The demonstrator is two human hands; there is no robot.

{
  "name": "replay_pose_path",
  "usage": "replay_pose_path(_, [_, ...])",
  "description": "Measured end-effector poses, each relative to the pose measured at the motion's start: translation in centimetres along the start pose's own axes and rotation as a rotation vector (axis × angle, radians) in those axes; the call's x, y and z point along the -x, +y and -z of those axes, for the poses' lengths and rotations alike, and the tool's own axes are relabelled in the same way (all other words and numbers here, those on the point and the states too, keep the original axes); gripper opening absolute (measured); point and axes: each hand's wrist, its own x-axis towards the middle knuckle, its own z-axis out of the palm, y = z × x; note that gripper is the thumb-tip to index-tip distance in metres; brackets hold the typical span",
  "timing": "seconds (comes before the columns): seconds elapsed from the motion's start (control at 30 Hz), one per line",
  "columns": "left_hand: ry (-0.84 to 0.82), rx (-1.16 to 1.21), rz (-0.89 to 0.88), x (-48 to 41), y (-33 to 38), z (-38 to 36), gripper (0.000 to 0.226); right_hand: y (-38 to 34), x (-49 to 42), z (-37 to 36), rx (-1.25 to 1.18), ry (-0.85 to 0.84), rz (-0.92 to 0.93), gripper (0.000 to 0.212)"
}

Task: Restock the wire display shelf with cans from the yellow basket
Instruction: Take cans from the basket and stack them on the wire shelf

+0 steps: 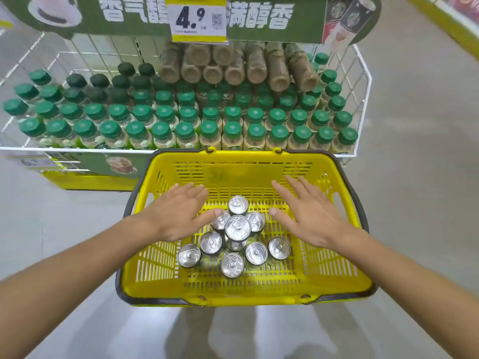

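A yellow basket with a dark rim sits on the floor below me. Several silver-topped cans stand clustered in its middle, one raised above the rest. My left hand hovers over the basket's left half, fingers spread, thumb tip near a can but holding nothing. My right hand hovers over the right half, also spread and empty. Behind the basket stands the white wire display shelf, filled with rows of green-capped bottles and a stack of bottles lying on their sides.
A green banner with a yellow price tag reading 4.9 hangs above the shelf. A lower shelf level with a yellow base shows at the left. Grey floor surrounds the basket, and another yellow shelf edge runs at the top right.
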Motion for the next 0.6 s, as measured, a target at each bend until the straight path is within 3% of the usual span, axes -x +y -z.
replay_pose_path(0.17, [-0.068, 0.068, 0.046, -0.2, -1.0, -2.9, 0.113, 1.5, -0.9, -3.5, -0.004, -0.115, -0.019, 0.076])
replay_pose_path(0.33, [-0.189, 0.121, 0.049, 0.3, -1.6, -5.8, 0.113, 3.1, -0.4, -6.3, -0.017, -0.281, -0.003, 0.086])
replay_pose_path(0.5, [-0.309, 0.145, 0.012, 0.7, -1.3, -7.6, 0.135, 2.8, -0.5, -8.0, 0.029, -0.405, 0.081, 0.083])
replay_pose_path(0.6, [-0.379, 0.171, 0.009, 0.5, -1.0, -8.5, 0.123, 2.4, -0.5, -8.7, 0.052, -0.426, 0.129, 0.086])
